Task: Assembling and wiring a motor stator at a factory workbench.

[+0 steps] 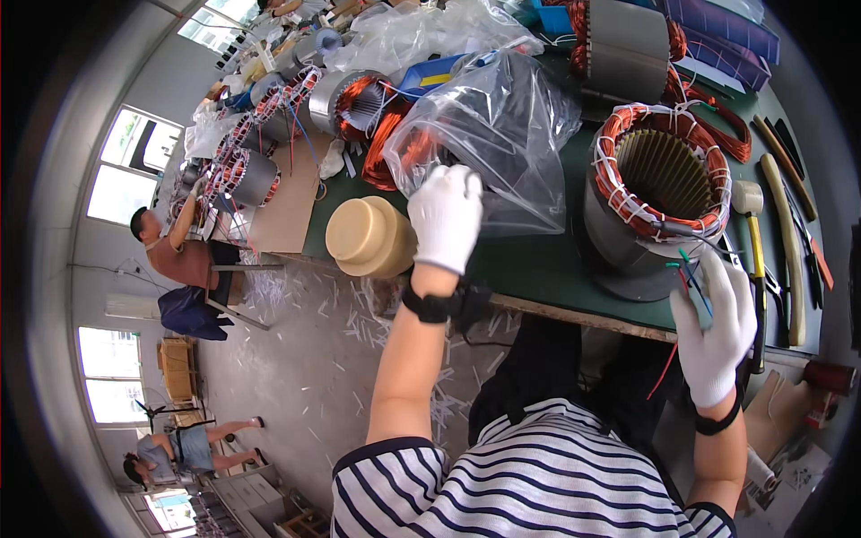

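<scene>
My left hand [446, 218], in a white glove, is over the near left edge of a clear plastic bag [525, 134]. Its fingers curl down and appear closed on the plastic. Orange copper coils [381, 152] lie beside and partly under the bag. My right hand [722, 327], also gloved, is at the table's front edge with thumb and fingers apart. It is close to the thin green, blue and red lead wires [691, 276] of an upright motor stator [628, 233]. White lacing binds the orange winding [619, 199] around the stator's top.
A cream plastic cylinder [359, 235] stands left of my left hand. A mallet [752, 233], a wooden stick [785, 242] and scissors [776, 296] lie at right. Another stator [623, 49] stands behind. At far left a person [175, 247] handles stators; another person [193, 446] is farther off.
</scene>
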Motion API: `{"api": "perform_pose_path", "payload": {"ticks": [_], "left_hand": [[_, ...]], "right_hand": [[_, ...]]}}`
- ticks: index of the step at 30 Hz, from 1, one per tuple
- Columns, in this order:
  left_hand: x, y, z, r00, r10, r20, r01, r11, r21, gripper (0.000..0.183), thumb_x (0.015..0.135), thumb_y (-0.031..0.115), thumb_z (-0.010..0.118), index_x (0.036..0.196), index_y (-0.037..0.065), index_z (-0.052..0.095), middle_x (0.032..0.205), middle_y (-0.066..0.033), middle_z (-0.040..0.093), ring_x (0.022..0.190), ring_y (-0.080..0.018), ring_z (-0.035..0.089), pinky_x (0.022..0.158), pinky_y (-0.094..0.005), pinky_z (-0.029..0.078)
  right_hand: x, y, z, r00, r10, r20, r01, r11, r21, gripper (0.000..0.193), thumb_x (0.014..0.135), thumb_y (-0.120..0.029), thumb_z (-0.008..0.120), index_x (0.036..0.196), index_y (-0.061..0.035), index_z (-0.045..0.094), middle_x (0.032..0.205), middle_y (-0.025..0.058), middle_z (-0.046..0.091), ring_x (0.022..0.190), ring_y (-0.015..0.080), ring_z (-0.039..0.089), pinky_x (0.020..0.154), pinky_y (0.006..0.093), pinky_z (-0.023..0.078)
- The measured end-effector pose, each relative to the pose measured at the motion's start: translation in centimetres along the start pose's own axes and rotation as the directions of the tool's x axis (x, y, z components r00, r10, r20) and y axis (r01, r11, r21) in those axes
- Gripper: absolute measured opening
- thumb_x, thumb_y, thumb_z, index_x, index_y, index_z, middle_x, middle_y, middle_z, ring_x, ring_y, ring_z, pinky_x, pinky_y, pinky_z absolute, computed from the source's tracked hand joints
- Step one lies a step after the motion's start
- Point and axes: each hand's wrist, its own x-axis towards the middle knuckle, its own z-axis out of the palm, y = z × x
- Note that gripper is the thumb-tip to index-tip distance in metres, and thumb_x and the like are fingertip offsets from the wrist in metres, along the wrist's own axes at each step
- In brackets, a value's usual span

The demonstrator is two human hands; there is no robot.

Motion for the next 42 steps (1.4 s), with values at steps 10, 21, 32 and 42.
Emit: {"api": "perform_pose_path", "payload": {"ticks": [10,21,32,42], "left_hand": [[3.9,-4.5,4.9,0.975,-0.028,0.219,-0.031,0.965,0.261,0.021,0.082,0.017,0.053,0.089,0.003,0.066,0.094,-0.0187,0.067,0.088,-0.0354,0.065,0.079,-0.0448,0.052],[4.4,-4.2,4.9,0.946,-0.109,0.307,0.030,0.967,0.252,0.029,0.078,0.022,0.061,0.100,0.003,0.067,0.106,-0.0220,0.061,0.098,-0.0371,0.061,0.088,-0.0462,0.049],[-1.5,0.9,-3.3,0.998,-0.060,-0.036,0.049,0.964,-0.263,0.022,0.085,0.016,0.061,0.101,0.000,0.059,0.089,-0.0170,0.068,0.077,-0.0297,0.067,0.071,-0.0385,0.052],[-4.9,13.7,-4.8,0.931,0.363,-0.030,-0.283,0.670,-0.686,0.022,0.082,0.002,0.066,0.103,-0.001,0.064,0.088,-0.0093,0.065,0.070,-0.0108,0.060,0.064,-0.0238,0.048]], "right_hand": [[2.0,1.1,1.1,0.957,-0.290,0.002,0.278,0.916,-0.288,0.041,0.060,-0.002,0.070,0.100,-0.0066,0.064,0.090,0.0060,0.060,0.086,0.0260,0.059,0.078,0.0379,0.045],[2.6,1.6,0.8,0.935,-0.356,-0.009,0.335,0.889,-0.312,0.038,0.062,-0.005,0.065,0.100,-0.0045,0.064,0.089,0.0069,0.059,0.086,0.0247,0.059,0.077,0.0378,0.046],[3.2,2.2,0.4,0.924,-0.383,-0.003,0.372,0.899,-0.231,0.034,0.061,-0.005,0.066,0.095,-0.0061,0.064,0.084,0.0053,0.061,0.081,0.0230,0.060,0.073,0.0360,0.047],[3.7,3.3,0.2,0.897,-0.441,0.033,0.440,0.882,-0.171,0.029,0.062,-0.010,0.065,0.091,-0.0073,0.064,0.086,0.0041,0.058,0.082,0.0218,0.059,0.073,0.0352,0.046]]}}
